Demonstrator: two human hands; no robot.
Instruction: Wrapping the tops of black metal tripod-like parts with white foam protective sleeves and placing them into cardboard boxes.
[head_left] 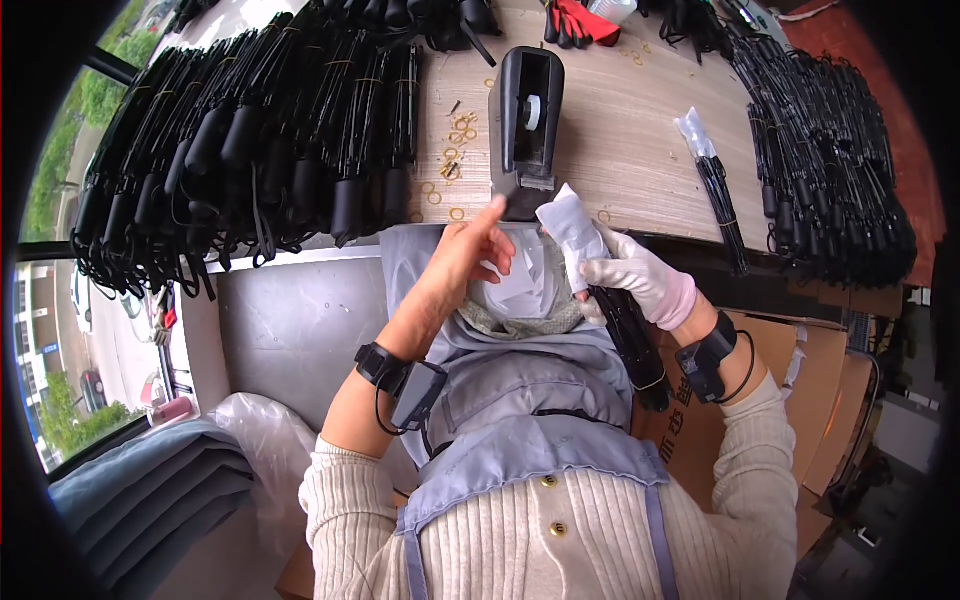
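Note:
My right hand (645,280), in a white glove, is closed around a folded black umbrella frame (630,340). Its upper end is wrapped in a white sleeve (573,228), and the ribs slant down toward my lap. At the near end of a black tape dispenser (527,110) is my bare left hand (476,252). One fingertip there is raised at the dispenser's front, with the other fingers loosely bent and apart. Whether a piece of tape clings to that fingertip is too small to tell.
Black umbrella frames (330,130) are piled on the table's left, with another stack (830,160) at right. One frame with a wrapped end (715,185) lies near it. Rubber bands (455,145) are scattered by the dispenser. Red-and-black gloves (580,22) lie at the back.

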